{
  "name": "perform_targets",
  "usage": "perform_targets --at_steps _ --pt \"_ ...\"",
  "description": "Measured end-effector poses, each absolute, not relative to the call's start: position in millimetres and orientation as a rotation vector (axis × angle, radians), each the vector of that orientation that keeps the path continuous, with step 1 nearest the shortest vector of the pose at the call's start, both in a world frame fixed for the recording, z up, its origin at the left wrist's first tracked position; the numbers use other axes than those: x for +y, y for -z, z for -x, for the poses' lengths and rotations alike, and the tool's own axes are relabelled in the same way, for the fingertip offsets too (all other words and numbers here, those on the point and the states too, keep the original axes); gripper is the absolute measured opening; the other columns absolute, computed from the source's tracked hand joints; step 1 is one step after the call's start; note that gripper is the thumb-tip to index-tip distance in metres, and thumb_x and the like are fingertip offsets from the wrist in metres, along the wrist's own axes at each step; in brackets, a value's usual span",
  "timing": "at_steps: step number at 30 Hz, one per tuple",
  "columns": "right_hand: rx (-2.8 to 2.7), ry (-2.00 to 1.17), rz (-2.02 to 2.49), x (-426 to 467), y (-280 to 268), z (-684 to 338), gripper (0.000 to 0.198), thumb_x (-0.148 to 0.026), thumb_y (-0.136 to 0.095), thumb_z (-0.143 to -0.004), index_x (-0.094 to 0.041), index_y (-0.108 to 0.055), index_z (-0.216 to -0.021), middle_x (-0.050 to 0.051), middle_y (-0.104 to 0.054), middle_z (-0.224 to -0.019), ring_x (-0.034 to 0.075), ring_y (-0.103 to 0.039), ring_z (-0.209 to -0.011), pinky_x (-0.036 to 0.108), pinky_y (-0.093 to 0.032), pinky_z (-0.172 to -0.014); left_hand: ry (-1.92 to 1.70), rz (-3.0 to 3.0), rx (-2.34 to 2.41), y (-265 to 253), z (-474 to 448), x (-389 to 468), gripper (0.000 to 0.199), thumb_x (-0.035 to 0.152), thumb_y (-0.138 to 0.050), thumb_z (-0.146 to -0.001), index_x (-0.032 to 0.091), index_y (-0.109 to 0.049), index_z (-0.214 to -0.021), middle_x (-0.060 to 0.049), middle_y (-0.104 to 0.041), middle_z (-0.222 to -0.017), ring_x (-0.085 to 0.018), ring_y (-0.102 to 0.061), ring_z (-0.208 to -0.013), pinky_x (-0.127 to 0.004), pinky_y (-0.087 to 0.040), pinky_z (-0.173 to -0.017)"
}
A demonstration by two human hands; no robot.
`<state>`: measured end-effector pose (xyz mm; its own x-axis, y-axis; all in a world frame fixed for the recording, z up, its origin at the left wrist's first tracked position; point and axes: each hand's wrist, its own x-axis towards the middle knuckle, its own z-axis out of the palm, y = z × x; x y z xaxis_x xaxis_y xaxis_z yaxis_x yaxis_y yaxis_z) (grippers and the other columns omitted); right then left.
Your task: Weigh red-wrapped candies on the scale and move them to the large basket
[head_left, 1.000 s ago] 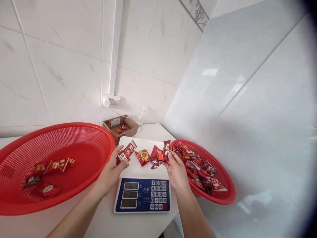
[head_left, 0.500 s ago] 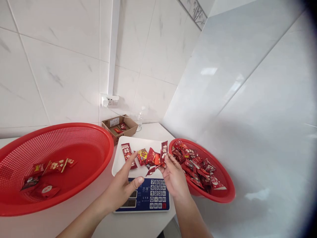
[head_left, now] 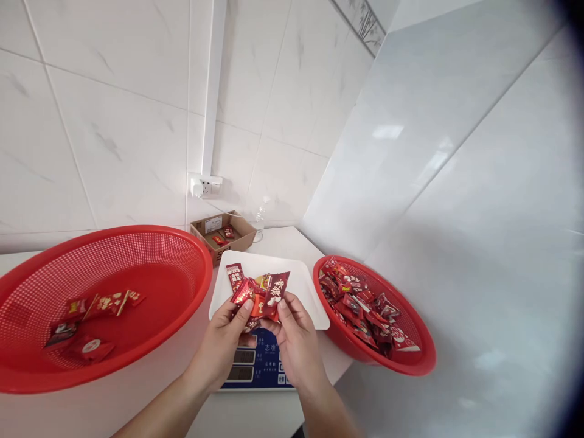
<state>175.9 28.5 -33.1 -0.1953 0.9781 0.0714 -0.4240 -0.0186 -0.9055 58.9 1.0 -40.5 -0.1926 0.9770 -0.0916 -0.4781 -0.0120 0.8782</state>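
Observation:
Several red wrapped snack packets [head_left: 276,291] are bunched between my two hands, over the front of a scale's white pan [head_left: 303,298]. My left hand [head_left: 224,334] is closed on the left side of the bunch, thumb on top. On the right side, my right hand [head_left: 296,337] pinches a dark red packet with white lettering. A long red packet [head_left: 235,274] lies on the pan behind them, and a yellow-and-red packet [head_left: 263,280] shows partly behind the bunch. The scale's blue panel [head_left: 269,359] is partly covered by my hands.
To the left stands a large red basket [head_left: 201,267] with a few packets in it. A smaller red basket [head_left: 424,340] full of packets is at the right. Behind the scale are a small cardboard box [head_left: 237,240], a clear bottle [head_left: 261,214] and a wall socket [head_left: 207,187].
My left hand has moved from open beside the packets to closed on the bunch. My right hand has shifted left and down with its packets, bringing the hands together.

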Motion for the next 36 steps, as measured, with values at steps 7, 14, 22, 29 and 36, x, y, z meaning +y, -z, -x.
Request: perform_targets --at_steps 7,14,22,29,36 --pt "-0.933 -1.517 0.759 32.8 35.6 -175.1 0.032 -0.042 -0.078 -0.071 -0.024 -0.069 -0.096 0.003 -0.071 -0.106 0.017 -0.066 -0.091 0.033 -0.058 -0.080 -1.621 -0.700 1.032 45.6 -53.6 4.0 0.044 0.060 -0.070 -0.072 0.018 -0.070 -0.086 -0.005 -0.069 -0.093 -0.016 -0.062 -0.076 -0.025 -0.055 -0.059" --pt "-0.848 -1.520 0.745 38.3 40.4 -175.1 0.030 -0.039 -0.079 -0.069 -0.023 -0.069 -0.092 0.003 -0.071 -0.106 0.018 -0.066 -0.098 0.036 -0.056 -0.089 -1.703 -0.680 1.046 45.9 -48.2 7.0 0.044 0.056 -0.073 -0.070 0.019 -0.071 -0.093 -0.004 -0.070 -0.094 -0.017 -0.063 -0.077 -0.023 -0.054 -0.056" --pt "-0.994 -1.287 0.968 68.5 54.6 -218.6 0.037 -0.046 -0.076 -0.067 -0.021 -0.069 -0.092 0.005 -0.071 -0.102 0.022 -0.065 -0.097 0.041 -0.054 -0.090 -1.926 -0.426 1.024 25.1 -18.0 15.9 0.048 0.055 -0.082 -0.057 0.018 -0.066 -0.083 -0.001 -0.070 -0.081 -0.014 -0.063 -0.065 -0.020 -0.053 -0.049" --pt "-1.537 -0.578 1.341 85.0 59.0 -247.0 0.038 -0.051 -0.054 -0.081 -0.019 -0.069 -0.093 0.012 -0.072 -0.100 0.026 -0.065 -0.092 0.042 -0.051 -0.087 -1.977 -0.357 0.988 7.4 2.6 12.3 0.029 0.043 -0.079 -0.069 0.018 -0.066 -0.077 0.001 -0.067 -0.073 -0.012 -0.061 -0.060 -0.017 -0.052 -0.045" --pt "-1.642 -0.436 1.383 91.1 62.4 -247.7 0.041 -0.048 -0.054 -0.081 -0.019 -0.070 -0.105 0.014 -0.069 -0.115 0.030 -0.061 -0.107 0.048 -0.045 -0.097 -1.827 -0.496 0.972 7.5 -1.3 4.6 0.042 0.050 -0.085 -0.054 0.019 -0.069 -0.075 0.002 -0.063 -0.064 -0.010 -0.054 -0.051 -0.018 -0.049 -0.040"
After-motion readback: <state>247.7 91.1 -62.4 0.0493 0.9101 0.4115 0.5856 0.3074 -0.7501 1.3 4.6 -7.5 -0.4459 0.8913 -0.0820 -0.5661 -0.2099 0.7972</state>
